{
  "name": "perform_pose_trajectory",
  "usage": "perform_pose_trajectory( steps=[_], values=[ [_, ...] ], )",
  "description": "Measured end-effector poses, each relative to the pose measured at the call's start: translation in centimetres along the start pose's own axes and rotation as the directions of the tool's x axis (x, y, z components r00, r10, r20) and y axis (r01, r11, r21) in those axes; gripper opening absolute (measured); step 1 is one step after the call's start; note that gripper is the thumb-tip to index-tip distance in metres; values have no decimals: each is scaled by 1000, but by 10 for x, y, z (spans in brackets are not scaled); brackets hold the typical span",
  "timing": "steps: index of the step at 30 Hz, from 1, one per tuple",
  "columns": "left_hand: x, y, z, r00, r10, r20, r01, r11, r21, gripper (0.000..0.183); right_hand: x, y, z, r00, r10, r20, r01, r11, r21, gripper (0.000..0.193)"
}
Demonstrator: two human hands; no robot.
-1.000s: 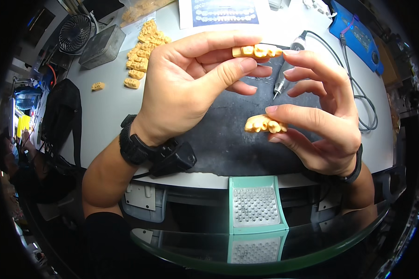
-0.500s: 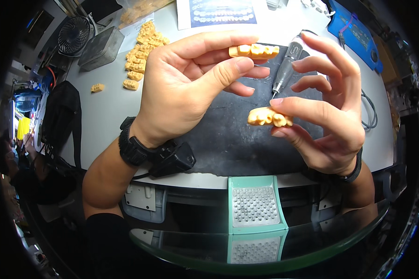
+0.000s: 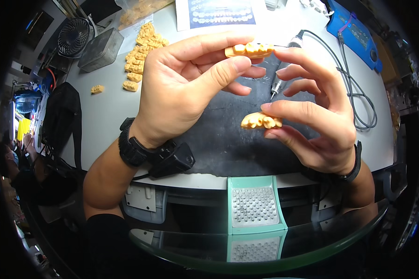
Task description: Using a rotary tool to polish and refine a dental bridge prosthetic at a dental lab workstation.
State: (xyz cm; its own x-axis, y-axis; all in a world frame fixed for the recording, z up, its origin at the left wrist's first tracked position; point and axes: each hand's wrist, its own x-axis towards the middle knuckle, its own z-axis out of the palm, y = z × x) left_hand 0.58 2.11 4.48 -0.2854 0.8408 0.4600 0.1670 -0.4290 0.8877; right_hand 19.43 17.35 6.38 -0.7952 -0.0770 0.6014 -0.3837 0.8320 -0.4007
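My left hand (image 3: 195, 76) pinches a yellow dental model piece (image 3: 249, 49), a short row of teeth on a base, between thumb and fingers. Lower and to the right, my right hand (image 3: 319, 109) grips a second yellow tooth model (image 3: 261, 121) between thumb and index finger. Its middle finger reaches up to the right end of the left hand's piece and seems to touch it. Behind the right fingers a grey rotary handpiece (image 3: 278, 86) lies on the black mat (image 3: 219, 135), partly hidden.
Several tooth models (image 3: 142, 56) are heaped at left, with a single one (image 3: 97, 89) apart. A metal box (image 3: 100, 49), a printed teeth sheet (image 3: 223, 14) and a blue control unit (image 3: 356, 35) with a looping cable stand farther back. A green-framed grater-like panel (image 3: 256, 204) juts out at the front edge.
My right hand has moved left with its tooth model, its upper finger coming to the left hand's piece. That piece has shifted slightly left. More of the handpiece's cable shows.
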Motion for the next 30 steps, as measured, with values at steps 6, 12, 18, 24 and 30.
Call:
perform_pose_trajectory(
  steps=[6,12,18,24,30],
  values=[
    [0,2,6,992,-60,-107,55,997,-47,30,-1,-5,2,999,53,-2,-53,999,-2,30],
    [7,12,-5,972,-40,-234,51,998,42,26,0,-8,11,996,54,-67,-56,998,-25,31],
    [-3,41,-62,914,302,-271,-197,914,356,18,-2,-3,14,998,27,-65,-28,1000,-14,31],
    [-97,81,-158,802,289,-522,398,392,829,22,-7,-3,12,996,54,-75,-50,998,46,33],
    [-141,65,-170,867,-32,-498,476,349,807,22,-4,-4,14,996,41,-81,-36,997,64,36]
  ],
)
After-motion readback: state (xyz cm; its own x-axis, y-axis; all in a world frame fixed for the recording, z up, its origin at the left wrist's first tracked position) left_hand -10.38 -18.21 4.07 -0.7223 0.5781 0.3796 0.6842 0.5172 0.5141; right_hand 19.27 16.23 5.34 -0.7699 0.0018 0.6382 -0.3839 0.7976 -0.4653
